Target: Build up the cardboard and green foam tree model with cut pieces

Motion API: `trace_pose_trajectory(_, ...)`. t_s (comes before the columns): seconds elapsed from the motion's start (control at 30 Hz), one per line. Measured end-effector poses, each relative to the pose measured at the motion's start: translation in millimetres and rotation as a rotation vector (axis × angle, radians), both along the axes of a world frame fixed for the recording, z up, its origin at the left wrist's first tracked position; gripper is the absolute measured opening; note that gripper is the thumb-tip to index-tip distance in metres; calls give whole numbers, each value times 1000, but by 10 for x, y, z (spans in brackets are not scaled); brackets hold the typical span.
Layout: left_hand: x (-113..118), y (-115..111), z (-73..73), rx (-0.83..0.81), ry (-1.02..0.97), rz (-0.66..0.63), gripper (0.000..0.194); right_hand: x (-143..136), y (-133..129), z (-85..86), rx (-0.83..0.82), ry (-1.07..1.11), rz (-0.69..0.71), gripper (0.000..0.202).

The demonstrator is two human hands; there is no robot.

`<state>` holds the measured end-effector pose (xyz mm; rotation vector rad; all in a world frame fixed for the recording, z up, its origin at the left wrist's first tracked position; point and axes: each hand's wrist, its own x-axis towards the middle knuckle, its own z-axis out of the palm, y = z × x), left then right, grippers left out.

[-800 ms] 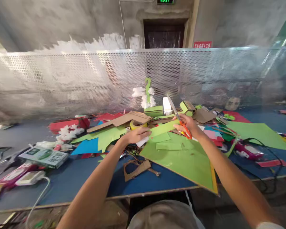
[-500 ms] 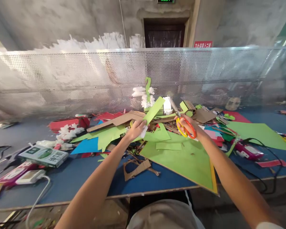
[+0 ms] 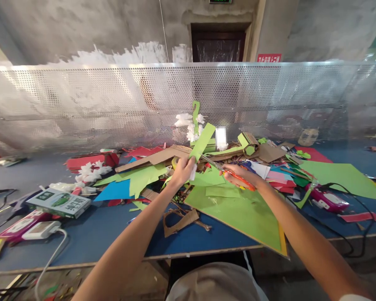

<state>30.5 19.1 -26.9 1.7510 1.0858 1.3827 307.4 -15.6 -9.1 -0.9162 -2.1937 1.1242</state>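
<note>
Green paper strip is pinched at its lower end by the left hand, long axis tilted, pointing up and right over the table's scrap pile. Right hand is closed around the orange scissors, blades aimed left at the strip's base.

Left hand lifts the green paper strip off the pile: 0.8 s ago it lies flat across the green sheets, now it stands tilted up and away, pinched at its lower end. Right hand drops and rolls: the orange scissors pointed up and back with the loops showing half a second ago, now they lie nearly level, blades aimed left toward the base of the strip, tips just beside the left hand. The hands are closer together.
</note>
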Motion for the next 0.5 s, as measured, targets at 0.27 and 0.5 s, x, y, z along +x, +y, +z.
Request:
trace_pose_trajectory(0.27, 43, -83, 54, 58, 124, 37, 44, -8, 26, -62, 9, -33, -23, 70)
trace_pose_trajectory(0.5, 43, -108, 79, 47, 142, 9, 44, -23, -1, -32, 6, -48, -27, 70)
